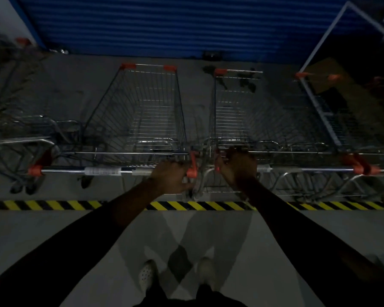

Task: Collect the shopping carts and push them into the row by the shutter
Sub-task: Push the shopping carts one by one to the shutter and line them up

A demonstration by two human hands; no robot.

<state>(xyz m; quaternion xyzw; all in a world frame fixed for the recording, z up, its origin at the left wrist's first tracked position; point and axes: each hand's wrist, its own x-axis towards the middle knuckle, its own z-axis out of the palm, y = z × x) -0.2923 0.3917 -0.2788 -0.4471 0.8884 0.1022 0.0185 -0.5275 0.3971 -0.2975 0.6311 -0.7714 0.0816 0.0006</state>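
Two wire shopping carts stand side by side in front of me, noses toward the blue shutter [164, 23]. The left cart [142, 107] has a chrome handle bar with orange end caps. My left hand [171, 176] is closed around the right end of that bar. The right cart [248, 111] sits close beside it. My right hand [237, 165] grips the left end of its handle bar. Both arms in dark sleeves reach forward over the floor.
A yellow-black hazard stripe [42, 205] crosses the floor just behind the carts. More carts stand at the far left [20, 138] and far right [333, 120]. A white frame [324, 38] leans at the upper right. My white shoes [146, 275] are on grey floor.
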